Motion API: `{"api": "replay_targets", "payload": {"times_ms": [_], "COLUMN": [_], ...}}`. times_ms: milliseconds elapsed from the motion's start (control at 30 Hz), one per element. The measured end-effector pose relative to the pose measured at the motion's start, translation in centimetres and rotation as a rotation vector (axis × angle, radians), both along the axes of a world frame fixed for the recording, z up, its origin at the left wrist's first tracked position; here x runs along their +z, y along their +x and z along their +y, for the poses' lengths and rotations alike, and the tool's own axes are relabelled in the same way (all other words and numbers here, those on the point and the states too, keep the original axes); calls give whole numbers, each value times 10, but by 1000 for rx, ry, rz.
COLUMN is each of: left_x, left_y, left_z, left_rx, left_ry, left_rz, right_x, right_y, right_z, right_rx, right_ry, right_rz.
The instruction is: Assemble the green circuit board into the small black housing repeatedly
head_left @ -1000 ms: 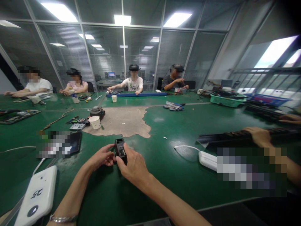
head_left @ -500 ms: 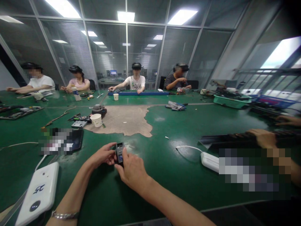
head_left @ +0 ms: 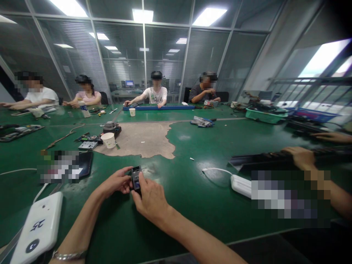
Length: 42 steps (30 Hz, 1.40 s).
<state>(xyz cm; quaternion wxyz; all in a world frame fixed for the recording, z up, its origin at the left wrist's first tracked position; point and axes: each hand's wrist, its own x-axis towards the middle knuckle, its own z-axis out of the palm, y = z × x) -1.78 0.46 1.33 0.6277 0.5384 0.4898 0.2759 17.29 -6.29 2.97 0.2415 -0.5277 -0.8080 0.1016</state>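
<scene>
A small dark, box-shaped device [head_left: 136, 178] with a bluish patch on its face is held between my two hands above the green table [head_left: 170, 205]. My left hand [head_left: 120, 181] grips its left side, thumb near the upper edge and fingers curled beneath. Along the right side, my right hand [head_left: 150, 195] holds it too, with the index finger laid on its face and the thumb at the lower edge. What the device is exactly, I cannot make out. Its underside is hidden.
A white power bank [head_left: 37, 225] marked 25 lies at left. Beyond my hands stand a paper cup [head_left: 109, 140] and loose electronic parts [head_left: 88, 144]. At right, a neighbour's hand [head_left: 301, 157] rests on a long black part [head_left: 258, 160]. Several people sit across the table.
The whole view has shifted slightly, so the scene sits a little further left. Both hands keep their grip on the dark device, with hardly any change in pose.
</scene>
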Motion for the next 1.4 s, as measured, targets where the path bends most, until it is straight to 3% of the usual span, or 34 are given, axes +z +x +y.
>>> {"api": "replay_targets", "payload": {"times_ms": [167,333,533,767,1100,1400], "left_x": [-1,2,11,9,9,20], "left_y": [0,0,4,4,8,19], "left_z": [1,-1,-4,-4,-2,-1], "left_rx": [-12,7,33,17,72,91], "left_ry": [38,11,-6,61,41,19], "left_rz": [2,-21,5,-32,-49,83], "right_x": [13,28,4,-22,-20,-23], "right_y": [2,26,64,72,76,74], "right_z": [6,15,20,13,9,15], "right_rx": [18,-6,-109,-109,-78,-99], "right_ry": [82,189,154,101,115,93], "right_rz": [103,175,110,78,212,131]}}
